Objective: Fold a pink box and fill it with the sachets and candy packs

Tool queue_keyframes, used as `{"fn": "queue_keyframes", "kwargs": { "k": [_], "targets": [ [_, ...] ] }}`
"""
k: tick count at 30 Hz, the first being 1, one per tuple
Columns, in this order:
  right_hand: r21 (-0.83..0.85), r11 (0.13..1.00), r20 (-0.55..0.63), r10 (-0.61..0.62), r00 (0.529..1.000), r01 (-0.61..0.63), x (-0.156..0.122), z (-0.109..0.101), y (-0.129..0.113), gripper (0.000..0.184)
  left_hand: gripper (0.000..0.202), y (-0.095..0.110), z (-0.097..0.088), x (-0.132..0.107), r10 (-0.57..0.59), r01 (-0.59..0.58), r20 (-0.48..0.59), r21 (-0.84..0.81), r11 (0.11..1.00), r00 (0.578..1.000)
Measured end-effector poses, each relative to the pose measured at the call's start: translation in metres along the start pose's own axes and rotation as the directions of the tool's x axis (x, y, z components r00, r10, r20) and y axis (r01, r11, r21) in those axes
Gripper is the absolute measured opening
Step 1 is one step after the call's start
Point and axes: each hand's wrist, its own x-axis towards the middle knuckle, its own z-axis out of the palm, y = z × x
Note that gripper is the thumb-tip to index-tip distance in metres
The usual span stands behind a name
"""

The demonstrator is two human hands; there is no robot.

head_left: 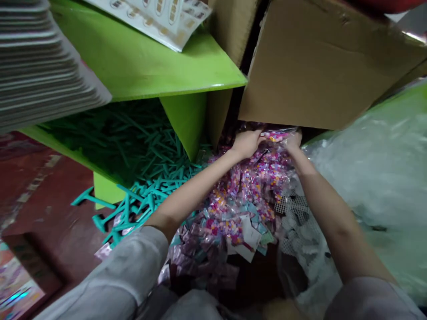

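Both my arms reach forward and down into a heap of small packets (pixel 247 191) printed in pink, purple and yellow, wrapped in clear plastic. My left hand (pixel 246 143) is closed on the top edge of a clear plastic bag (pixel 276 135) of these packets. My right hand (pixel 294 140) grips the same bag's edge just to the right, fingers curled. The bag sits right under the lower edge of a big cardboard box (pixel 320 66).
A green table (pixel 150 62) stands at left, with a printed sheet (pixel 156 18) on top and a pile of teal plastic razors (pixel 133 155) beneath, spilling onto the red floor (pixel 56 209). A stack of grey cards (pixel 36 66) fills the upper left. Clear plastic bags (pixel 376 169) lie at right.
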Motion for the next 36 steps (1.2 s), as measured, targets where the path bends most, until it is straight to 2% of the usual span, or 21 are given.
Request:
{"fn": "queue_keyframes", "kwargs": {
  "k": [3,5,8,11,13,15,17,20,23,25,27,29,30,32,34,36],
  "targets": [
    [0.044,0.991,-0.006,0.129,0.992,-0.129,-0.023,-0.023,-0.024,0.047,0.045,0.007,-0.016,-0.041,-0.056,0.062,-0.104,0.06,0.996,0.993],
    [0.086,0.989,-0.033,0.122,0.992,-0.119,-0.05,-0.034,-0.046,0.056,0.043,0.014,-0.019,-0.076,-0.113,0.133,-0.171,0.111,0.985,0.979],
    [0.071,0.997,-0.104,0.0,0.995,0.007,-0.104,-0.033,-0.071,0.064,0.037,0.019,-0.01,-0.129,-0.207,0.263,-0.244,0.225,0.938,0.947],
    [0.011,0.985,-0.138,-0.171,0.975,0.174,-0.161,-0.015,-0.083,0.058,0.035,0.01,0.008,-0.17,-0.292,0.358,-0.256,0.273,0.893,0.922],
    [-0.017,0.965,-0.116,-0.261,0.958,0.261,-0.188,-0.003,-0.086,0.054,0.037,-0.001,0.019,-0.186,-0.312,0.366,-0.227,0.264,0.892,0.923],
    [-0.035,0.944,-0.082,-0.33,0.94,0.328,-0.199,0.0,-0.089,0.053,0.042,-0.013,0.024,-0.193,-0.307,0.348,-0.199,0.228,0.909,0.931],
    [-0.033,0.924,-0.036,-0.382,0.924,0.381,-0.194,-0.01,-0.091,0.054,0.052,-0.022,0.023,-0.192,-0.332,0.364,-0.208,0.142,0.921,0.92],
    [-0.002,0.93,-0.029,-0.367,0.93,0.367,-0.173,-0.043,-0.085,0.062,0.069,-0.026,0.014,-0.185,-0.415,0.429,-0.297,-0.021,0.903,0.86],
    [0.001,0.956,-0.149,-0.291,0.945,0.294,-0.17,-0.079,-0.061,0.057,0.076,-0.021,-0.001,-0.181,-0.423,0.43,-0.349,-0.061,0.901,0.836],
    [-0.03,0.97,-0.162,-0.243,0.956,0.241,-0.192,-0.097,-0.034,0.047,0.072,-0.017,-0.009,-0.183,-0.405,0.425,-0.344,-0.021,0.905,0.847],
    [-0.172,0.975,-0.084,-0.157,0.984,0.141,-0.233,-0.105,-0.001,0.041,0.057,-0.014,-0.014,-0.188,-0.332,0.365,-0.302,0.058,0.929,0.894],
    [-0.421,0.907,-0.02,-0.006,1.0,-0.003,-0.284,-0.107,0.037,0.037,0.046,-0.015,-0.011,-0.192,-0.141,0.17,-0.173,0.162,0.972,0.975],
    [-0.483,0.873,-0.022,0.06,0.998,-0.063,-0.311,-0.108,0.057,0.036,0.044,-0.015,-0.008,-0.194,-0.025,0.043,-0.087,0.205,0.978,0.996],
    [-0.546,0.823,-0.021,0.171,0.985,-0.155,-0.362,-0.11,0.096,0.033,0.047,-0.015,0.001,-0.195,0.128,-0.137,0.054,0.254,0.957,0.99],
    [-0.58,0.794,0.038,0.251,0.967,-0.183,-0.407,-0.116,0.129,0.033,0.047,-0.014,0.011,-0.192,0.147,-0.17,0.101,0.282,0.944,0.984],
    [-0.603,0.777,0.099,0.298,0.949,-0.181,-0.443,-0.124,0.15,0.034,0.047,-0.011,0.019,-0.187,0.12,-0.148,0.112,0.292,0.945,0.986]
  ]
}}
